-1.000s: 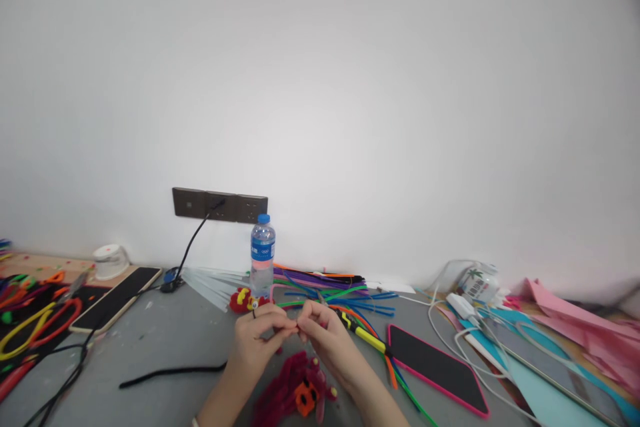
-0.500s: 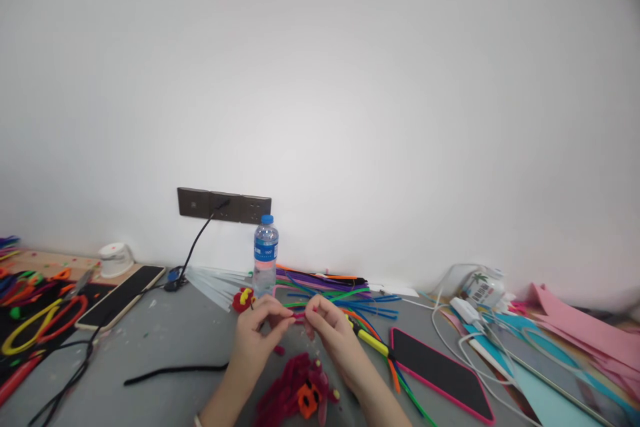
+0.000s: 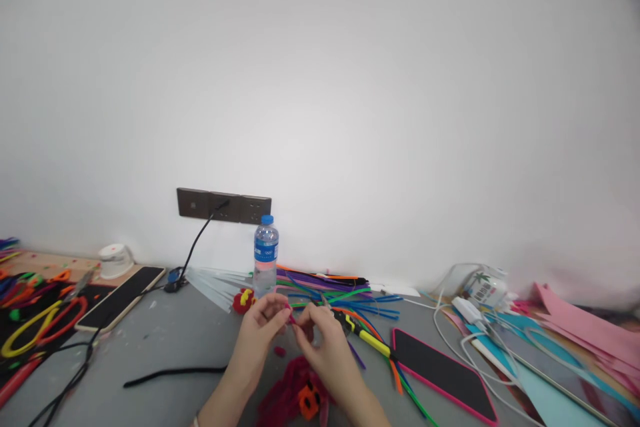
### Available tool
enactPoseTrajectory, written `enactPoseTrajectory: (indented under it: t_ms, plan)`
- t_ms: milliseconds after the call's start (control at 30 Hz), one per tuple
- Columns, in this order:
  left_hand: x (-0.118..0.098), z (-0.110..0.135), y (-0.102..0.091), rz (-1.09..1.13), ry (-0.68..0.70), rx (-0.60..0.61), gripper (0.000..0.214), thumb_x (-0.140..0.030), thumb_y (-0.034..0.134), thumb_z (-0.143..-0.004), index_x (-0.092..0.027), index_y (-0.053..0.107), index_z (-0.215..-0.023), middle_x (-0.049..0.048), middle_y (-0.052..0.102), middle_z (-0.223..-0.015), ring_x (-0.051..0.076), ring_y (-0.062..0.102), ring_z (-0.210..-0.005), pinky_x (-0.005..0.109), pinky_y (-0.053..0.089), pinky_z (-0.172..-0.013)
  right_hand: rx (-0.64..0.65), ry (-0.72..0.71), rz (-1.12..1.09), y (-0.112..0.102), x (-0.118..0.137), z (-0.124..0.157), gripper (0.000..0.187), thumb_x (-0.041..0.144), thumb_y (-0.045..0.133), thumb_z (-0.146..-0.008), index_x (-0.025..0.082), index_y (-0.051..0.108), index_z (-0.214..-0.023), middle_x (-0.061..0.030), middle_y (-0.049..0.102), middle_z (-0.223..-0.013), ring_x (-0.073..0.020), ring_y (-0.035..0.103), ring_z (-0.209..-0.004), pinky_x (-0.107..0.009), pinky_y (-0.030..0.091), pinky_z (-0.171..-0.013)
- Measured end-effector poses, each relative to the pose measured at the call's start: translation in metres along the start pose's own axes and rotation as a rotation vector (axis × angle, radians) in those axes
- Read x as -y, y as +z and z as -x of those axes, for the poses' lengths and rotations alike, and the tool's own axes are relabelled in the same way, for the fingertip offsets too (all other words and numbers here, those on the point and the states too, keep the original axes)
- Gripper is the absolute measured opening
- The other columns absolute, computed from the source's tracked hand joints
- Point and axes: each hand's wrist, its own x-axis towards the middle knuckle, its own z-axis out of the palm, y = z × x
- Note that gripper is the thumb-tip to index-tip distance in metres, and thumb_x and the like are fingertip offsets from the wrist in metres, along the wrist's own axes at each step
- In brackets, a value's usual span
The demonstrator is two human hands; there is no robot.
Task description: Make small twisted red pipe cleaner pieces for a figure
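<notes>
My left hand [image 3: 260, 330] and my right hand [image 3: 323, 343] meet above the grey table, fingers pinched together on a short pink pipe cleaner piece [image 3: 291, 319]. Below my hands lies a dark red pipe cleaner figure [image 3: 290, 393] with an orange part. A small red bit [image 3: 280, 351] lies between my wrists. A red and yellow pipe cleaner shape [image 3: 243, 299] sits just left of my left hand, beside a water bottle [image 3: 265, 253].
A pile of coloured pipe cleaners [image 3: 340, 290] lies behind my hands. A pink-cased phone [image 3: 443, 373] is at the right, a black pipe cleaner [image 3: 170, 372] and another phone [image 3: 120, 297] at the left. Cables, chargers and pink sheets [image 3: 585, 333] crowd the right side.
My hands have drawn closer together and slightly nearer to me, the right hand shifting left. The pink piece between them now shows shorter.
</notes>
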Motion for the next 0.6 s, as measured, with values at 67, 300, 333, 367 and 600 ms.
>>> enactPoseTrajectory:
  t_ms: [67,300,333,367,600]
  plan:
    - [0.002,-0.0005,-0.0012,0.002,-0.002,-0.013,0.035,-0.032,0.087,-0.054,-0.015,0.073,-0.081,-0.001,0.063,-0.065,0.009,0.052,-0.058,0.017,0.041,-0.053,-0.019,-0.035,0.082,0.0022,0.0003,0.0016,0.021,0.008,0.052,-0.076,0.021,0.042,-0.064,0.0034,0.048,-0.06,-0.0156,0.048,-0.064,-0.023,0.035,-0.061]
    - [0.006,0.0018,0.0038,0.094,-0.034,-0.085,0.032,-0.034,0.088,-0.051,-0.016,0.073,-0.073,-0.0016,0.063,-0.065,0.009,0.053,-0.057,0.019,0.043,-0.053,-0.039,-0.068,0.136,0.0041,0.0017,0.0034,0.023,0.005,0.051,-0.074,0.022,0.038,-0.064,0.0038,0.046,-0.06,-0.0149,0.048,-0.062,-0.021,0.035,-0.057]
    - [0.0063,0.0018,0.0042,0.09,-0.035,-0.091,0.033,-0.034,0.088,-0.051,-0.016,0.073,-0.073,-0.0012,0.064,-0.066,0.009,0.053,-0.057,0.019,0.043,-0.053,-0.041,-0.071,0.142,0.0042,0.0012,0.0032,0.023,0.005,0.051,-0.074,0.022,0.038,-0.064,0.0038,0.046,-0.06,-0.0149,0.048,-0.062,-0.021,0.035,-0.058]
    - [0.0067,0.0016,0.0042,0.082,-0.031,-0.097,0.033,-0.034,0.088,-0.051,-0.015,0.073,-0.073,-0.0009,0.064,-0.067,0.009,0.054,-0.058,0.019,0.043,-0.054,-0.041,-0.075,0.148,0.0045,0.0007,0.0032,0.023,0.005,0.051,-0.075,0.022,0.039,-0.064,0.0039,0.046,-0.06,-0.0149,0.047,-0.062,-0.021,0.035,-0.058]
    - [0.006,-0.001,0.003,0.011,0.009,-0.137,0.034,-0.034,0.088,-0.051,-0.015,0.073,-0.074,-0.0008,0.065,-0.066,0.008,0.051,-0.056,0.017,0.039,-0.051,-0.06,-0.146,0.182,0.0085,0.0001,0.0056,0.022,0.008,0.052,-0.079,0.022,0.042,-0.066,0.0045,0.045,-0.059,-0.0136,0.045,-0.058,-0.022,0.033,-0.056]
